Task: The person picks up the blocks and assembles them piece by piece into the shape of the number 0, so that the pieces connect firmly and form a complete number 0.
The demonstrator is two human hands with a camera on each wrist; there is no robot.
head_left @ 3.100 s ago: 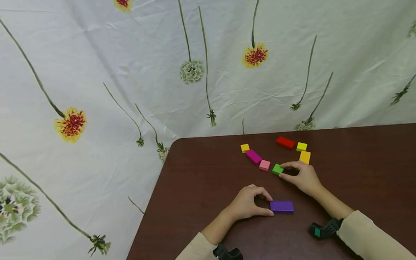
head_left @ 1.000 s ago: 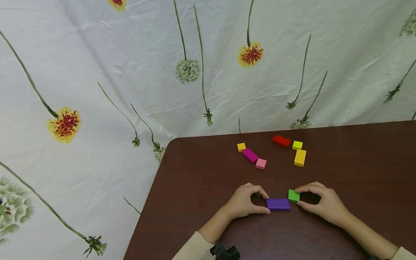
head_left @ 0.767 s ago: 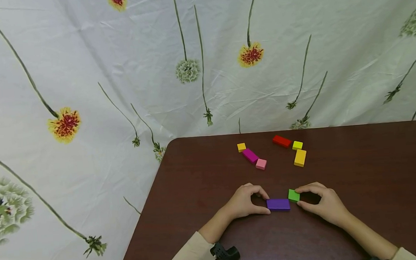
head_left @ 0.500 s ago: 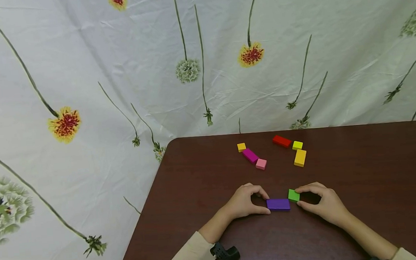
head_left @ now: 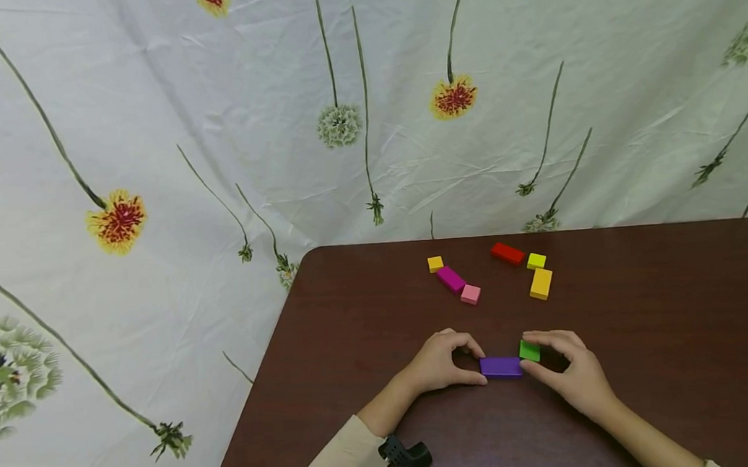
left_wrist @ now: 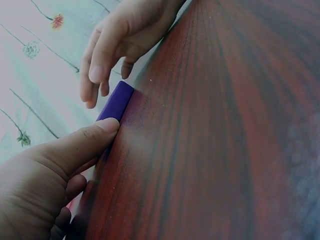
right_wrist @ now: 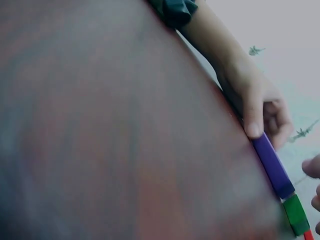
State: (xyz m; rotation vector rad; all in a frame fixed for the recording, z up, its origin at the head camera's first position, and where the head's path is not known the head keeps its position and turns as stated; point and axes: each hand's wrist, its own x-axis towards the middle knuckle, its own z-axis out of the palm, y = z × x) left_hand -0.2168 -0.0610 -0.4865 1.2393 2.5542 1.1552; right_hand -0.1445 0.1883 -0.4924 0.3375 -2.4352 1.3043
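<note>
A long purple block [head_left: 501, 368] lies flat on the dark brown table. My left hand [head_left: 438, 363] pinches its left end between thumb and fingers; the left wrist view shows the thumb [left_wrist: 107, 126] on the block's side. A small green block [head_left: 530, 351] stands against the purple block's right end, at a slight angle. Above the green block hovers my right hand [head_left: 569, 372], thumb and fingers spread to either side of it. In the right wrist view the green block [right_wrist: 296, 215] sits on the table, apart from the right fingertips at the frame's edge.
Farther back lie a small orange-yellow block [head_left: 435, 264], a magenta block [head_left: 452, 279] and a pink block [head_left: 471, 294]. Right of these are a red block [head_left: 508, 253], a small yellow block [head_left: 536, 260] and a longer yellow block [head_left: 541, 284]. A flowered cloth [head_left: 260, 89] hangs behind the table.
The green block came from near the pink block to the purple block's right end. Since half a second ago, my right hand has let go of it and shifted slightly left, above it.
</note>
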